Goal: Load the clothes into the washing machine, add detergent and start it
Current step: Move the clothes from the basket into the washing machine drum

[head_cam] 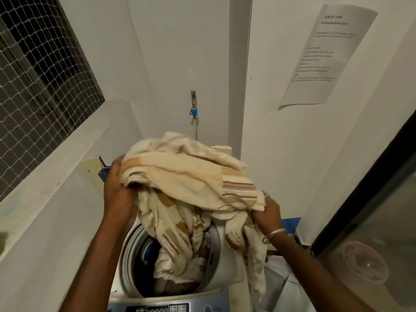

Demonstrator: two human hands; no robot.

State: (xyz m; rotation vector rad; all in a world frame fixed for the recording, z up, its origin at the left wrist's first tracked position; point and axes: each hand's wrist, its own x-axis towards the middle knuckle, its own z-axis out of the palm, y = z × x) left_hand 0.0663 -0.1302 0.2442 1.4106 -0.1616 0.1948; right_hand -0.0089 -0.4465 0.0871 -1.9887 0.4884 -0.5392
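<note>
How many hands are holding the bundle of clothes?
2: the left hand grips the bundle of clothes at its left edge, the right hand at its lower right.

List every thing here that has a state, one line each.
Washing machine lid: raised, open.
Drum: uncovered, cloth hanging into it.
Clothes: bundled, held over the drum, lower end inside.
Left hand: grips the bundle's left side.
Right hand: grips the bundle's right side.
Tap: hose attached; on or off, cannot tell.
Notice: stuck to wall, bottom corner curling.
</note>
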